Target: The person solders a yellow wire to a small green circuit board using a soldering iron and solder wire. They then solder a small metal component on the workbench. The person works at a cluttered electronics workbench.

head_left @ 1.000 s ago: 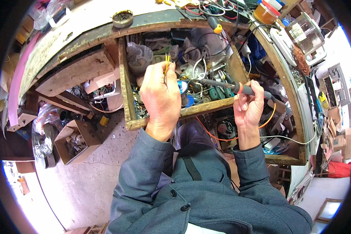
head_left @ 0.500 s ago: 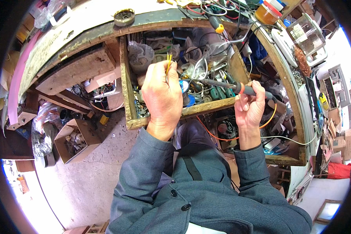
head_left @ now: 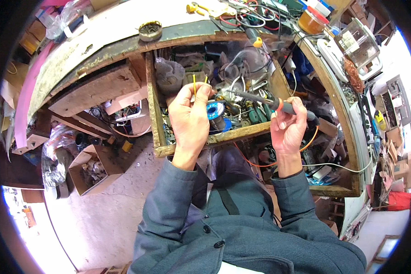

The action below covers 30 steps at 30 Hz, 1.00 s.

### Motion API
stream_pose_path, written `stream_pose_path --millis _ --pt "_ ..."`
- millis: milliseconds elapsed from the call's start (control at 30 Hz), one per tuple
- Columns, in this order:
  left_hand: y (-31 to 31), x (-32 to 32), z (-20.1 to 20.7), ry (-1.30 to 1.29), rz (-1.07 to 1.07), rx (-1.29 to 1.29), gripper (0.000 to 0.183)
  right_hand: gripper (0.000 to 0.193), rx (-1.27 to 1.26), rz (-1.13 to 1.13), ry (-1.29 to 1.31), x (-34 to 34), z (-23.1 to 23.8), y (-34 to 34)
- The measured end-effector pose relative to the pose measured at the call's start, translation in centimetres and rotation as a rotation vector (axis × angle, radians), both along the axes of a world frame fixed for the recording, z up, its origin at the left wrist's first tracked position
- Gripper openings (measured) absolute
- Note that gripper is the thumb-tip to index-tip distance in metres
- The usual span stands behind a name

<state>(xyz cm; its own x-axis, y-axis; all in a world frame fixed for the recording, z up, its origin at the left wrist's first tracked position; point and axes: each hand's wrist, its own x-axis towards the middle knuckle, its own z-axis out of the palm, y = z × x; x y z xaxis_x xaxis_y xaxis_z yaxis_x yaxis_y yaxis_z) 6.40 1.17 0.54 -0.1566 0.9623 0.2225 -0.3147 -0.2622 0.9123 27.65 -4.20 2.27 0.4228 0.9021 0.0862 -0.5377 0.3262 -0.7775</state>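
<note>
My left hand [head_left: 190,119] is closed over the open drawer, with two thin yellow wires [head_left: 194,84] pinched so that their ends stick up above the fingers. Beside those fingers is a solder spool [head_left: 216,112] with blue rims; I cannot tell whether the hand touches it. To the right, my right hand [head_left: 289,125] grips a soldering iron [head_left: 285,107] by its dark handle with an orange ring. Its metal shaft points left toward the left hand, and the tip is apart from the wires. An orange cord [head_left: 313,139] trails from the handle's rear.
Beneath both hands, the wooden drawer [head_left: 242,136] holds tools, plastic bags and small parts. On the bench [head_left: 105,34] stand a round tin [head_left: 150,31] and a tangle of cables [head_left: 260,13]. An orange jar [head_left: 312,20] is at the far right; a cardboard box [head_left: 93,170] sits lower left.
The view has shifted slightly. My left hand has tilted a little, and the two yellow wire ends now stand wider apart. The soldering iron remains in my right hand.
</note>
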Motion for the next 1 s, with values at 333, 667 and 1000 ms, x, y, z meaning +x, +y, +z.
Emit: stream_pose_path --millis 333,667,1000 --pt "0.1 -1.8 -0.5 -0.361 -0.335 -0.194 0.018 0.015 0.078 0.041 0.005 -0.9 -0.8 0.8" --pt "0.5 -2.1 -0.7 -0.530 -0.436 -0.288 0.018 0.015 0.178 0.127 -0.098 -1.0 -1.2 0.6" --pt "0.6 -2.5 -0.8 -0.599 -0.511 -0.309 0.019 0.018 0.167 0.164 -0.140 -0.9 -1.2 0.3"
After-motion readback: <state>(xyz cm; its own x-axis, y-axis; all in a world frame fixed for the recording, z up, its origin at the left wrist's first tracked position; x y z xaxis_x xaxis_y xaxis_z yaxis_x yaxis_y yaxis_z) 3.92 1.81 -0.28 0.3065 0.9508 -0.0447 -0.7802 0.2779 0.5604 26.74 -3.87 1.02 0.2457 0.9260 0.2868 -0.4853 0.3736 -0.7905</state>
